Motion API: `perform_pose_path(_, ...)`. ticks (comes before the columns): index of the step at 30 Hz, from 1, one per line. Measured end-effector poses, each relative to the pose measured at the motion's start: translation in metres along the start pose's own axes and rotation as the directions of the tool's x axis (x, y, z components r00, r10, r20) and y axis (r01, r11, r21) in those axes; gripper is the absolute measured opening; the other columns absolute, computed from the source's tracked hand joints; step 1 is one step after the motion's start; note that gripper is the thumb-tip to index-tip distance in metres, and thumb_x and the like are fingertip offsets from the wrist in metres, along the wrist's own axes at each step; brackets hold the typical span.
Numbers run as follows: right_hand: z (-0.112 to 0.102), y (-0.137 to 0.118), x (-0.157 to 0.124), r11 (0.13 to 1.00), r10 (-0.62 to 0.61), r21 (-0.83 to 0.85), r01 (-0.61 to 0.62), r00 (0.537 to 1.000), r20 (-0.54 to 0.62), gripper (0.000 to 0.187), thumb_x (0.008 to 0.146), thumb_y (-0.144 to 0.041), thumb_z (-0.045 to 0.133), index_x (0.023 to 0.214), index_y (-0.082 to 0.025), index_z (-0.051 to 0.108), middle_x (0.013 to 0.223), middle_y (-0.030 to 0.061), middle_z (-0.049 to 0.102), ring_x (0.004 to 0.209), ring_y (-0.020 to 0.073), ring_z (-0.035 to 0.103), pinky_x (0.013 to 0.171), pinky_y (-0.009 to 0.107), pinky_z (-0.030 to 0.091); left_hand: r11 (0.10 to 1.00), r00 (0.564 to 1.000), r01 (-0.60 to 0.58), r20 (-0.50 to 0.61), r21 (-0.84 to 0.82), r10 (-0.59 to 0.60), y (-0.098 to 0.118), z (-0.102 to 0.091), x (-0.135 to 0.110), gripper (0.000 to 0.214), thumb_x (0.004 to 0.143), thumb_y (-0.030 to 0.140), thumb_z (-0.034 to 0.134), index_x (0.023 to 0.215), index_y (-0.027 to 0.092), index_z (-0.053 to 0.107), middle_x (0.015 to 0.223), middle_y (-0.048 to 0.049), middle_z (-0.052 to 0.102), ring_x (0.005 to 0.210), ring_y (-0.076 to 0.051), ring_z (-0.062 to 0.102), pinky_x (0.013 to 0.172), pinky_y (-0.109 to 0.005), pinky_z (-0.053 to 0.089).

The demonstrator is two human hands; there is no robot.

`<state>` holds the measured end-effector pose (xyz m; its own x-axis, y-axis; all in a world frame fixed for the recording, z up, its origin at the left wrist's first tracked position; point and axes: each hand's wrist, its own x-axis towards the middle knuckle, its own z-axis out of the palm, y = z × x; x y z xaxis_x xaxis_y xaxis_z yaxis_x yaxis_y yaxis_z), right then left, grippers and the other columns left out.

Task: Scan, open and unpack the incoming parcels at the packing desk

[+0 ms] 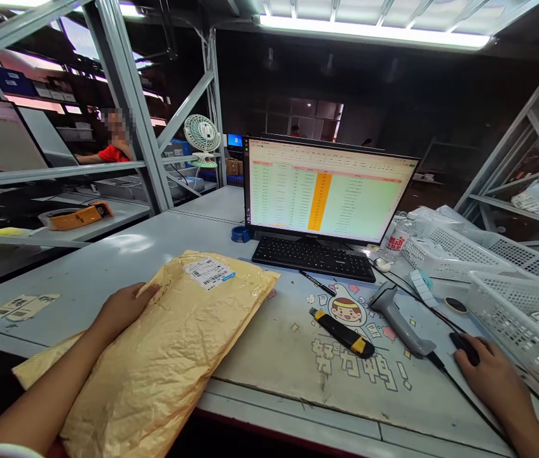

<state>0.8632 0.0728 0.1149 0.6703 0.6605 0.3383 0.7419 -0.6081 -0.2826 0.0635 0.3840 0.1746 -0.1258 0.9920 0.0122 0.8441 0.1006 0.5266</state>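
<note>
A large crinkled yellow padded envelope (174, 343) with a white shipping label (210, 272) leans over the table's front edge. My left hand (124, 312) grips its left side, fingers partly hidden behind the edge. At the right, my right hand (493, 375) is wrapped over a black computer mouse (464, 348). Between the hands, a black and yellow utility knife (343, 332) lies on the printed desk mat (288, 343). Beside it rests a grey barcode scanner (403, 321), its cable running toward my right arm.
A monitor (283, 197) showing a spreadsheet stands behind a black keyboard (314, 257). White plastic baskets (503, 305) line the right side. A black pen (317, 282) and a blue tape roll (240, 234) lie nearby. Beyond the metal frame sits a person in red (117, 151).
</note>
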Motion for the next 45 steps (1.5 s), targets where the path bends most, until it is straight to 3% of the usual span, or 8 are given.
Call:
perform_pose_path(6,0.004,0.004,0.001,1.000,-0.002,-0.019,0.002,1.000,-0.015,0.074,0.090,-0.064,0.038,0.138,-0.018,0.072,0.146,0.0184,0.064,0.127,0.0447,0.065,0.110,0.059,0.053,1.000,0.999,-0.008,-0.038,-0.021,0.007,-0.002,0.001,0.000,0.064,0.092,0.067,0.051,0.120,0.017,0.079,0.111,-0.0121,0.083,0.109,-0.039,0.075,0.082,-0.033,0.052)
perform_pose_path(13,0.010,0.015,0.001,0.998,-0.051,-0.049,0.049,0.998,-0.029,0.070,0.093,-0.067,0.038,0.138,-0.023,0.070,0.145,0.0161,0.064,0.123,0.0421,0.067,0.102,0.057,0.056,1.000,1.000,-0.015,-0.013,-0.002,0.015,-0.007,0.002,0.004,0.066,0.095,0.068,0.048,0.124,0.016,0.077,0.118,-0.0151,0.082,0.114,-0.039,0.073,0.084,-0.034,0.051)
perform_pose_path(19,0.012,0.015,0.001,0.996,-0.088,-0.026,0.086,0.992,-0.092,0.081,0.093,-0.067,0.040,0.150,-0.012,0.057,0.143,0.0230,0.065,0.123,0.0446,0.068,0.108,0.058,0.054,0.999,0.999,-0.016,-0.032,-0.030,0.015,-0.006,0.003,0.004,0.062,0.091,0.066,0.055,0.117,0.015,0.077,0.116,-0.0166,0.082,0.110,-0.041,0.074,0.081,-0.033,0.050)
perform_pose_path(23,0.014,0.014,0.003,0.995,-0.100,0.008,0.101,0.992,-0.082,0.076,0.088,-0.070,0.042,0.136,-0.015,0.066,0.138,0.0218,0.067,0.122,0.0439,0.068,0.106,0.057,0.055,1.000,1.000,-0.001,-0.015,-0.024,0.000,-0.004,0.002,0.003,0.066,0.093,0.067,0.051,0.123,0.014,0.076,0.119,-0.0168,0.082,0.113,-0.041,0.074,0.084,-0.034,0.051)
perform_pose_path(28,0.012,0.010,0.004,0.991,-0.121,0.055,0.126,0.989,-0.087,0.081,0.087,-0.071,0.039,0.140,-0.016,0.065,0.141,0.0218,0.066,0.125,0.0435,0.067,0.108,0.057,0.054,1.000,1.000,0.008,-0.004,-0.017,-0.008,-0.002,0.001,0.001,0.069,0.097,0.069,0.046,0.129,0.015,0.075,0.125,-0.0169,0.080,0.116,-0.040,0.073,0.085,-0.035,0.051)
perform_pose_path(33,0.007,0.007,0.005,0.988,-0.139,0.062,0.142,0.989,-0.048,0.069,0.086,-0.067,0.044,0.128,-0.016,0.063,0.132,0.0220,0.069,0.120,0.0428,0.069,0.108,0.057,0.054,1.000,1.000,-0.007,-0.011,0.005,0.007,-0.001,0.000,0.000,0.063,0.095,0.065,0.047,0.122,0.017,0.077,0.114,-0.0133,0.082,0.113,-0.040,0.073,0.084,-0.034,0.051)
perform_pose_path(39,0.004,-0.004,0.000,0.989,-0.103,0.097,0.112,0.990,-0.092,0.077,0.083,-0.067,0.041,0.131,-0.012,0.065,0.134,0.0249,0.069,0.129,0.0445,0.066,0.117,0.057,0.050,0.999,0.999,-0.034,-0.024,-0.007,0.034,0.001,0.000,-0.001,0.054,0.092,0.062,0.052,0.111,0.019,0.078,0.109,-0.0099,0.083,0.111,-0.039,0.074,0.084,-0.033,0.050)
perform_pose_path(45,0.004,-0.001,0.000,0.991,-0.119,0.054,0.123,0.991,-0.057,0.068,0.088,-0.065,0.041,0.133,-0.019,0.066,0.140,0.0183,0.067,0.122,0.0400,0.070,0.109,0.054,0.055,0.999,0.999,-0.017,-0.034,-0.041,0.015,0.002,-0.001,-0.001,0.055,0.090,0.065,0.054,0.112,0.019,0.078,0.110,-0.0119,0.084,0.109,-0.040,0.075,0.083,-0.035,0.051)
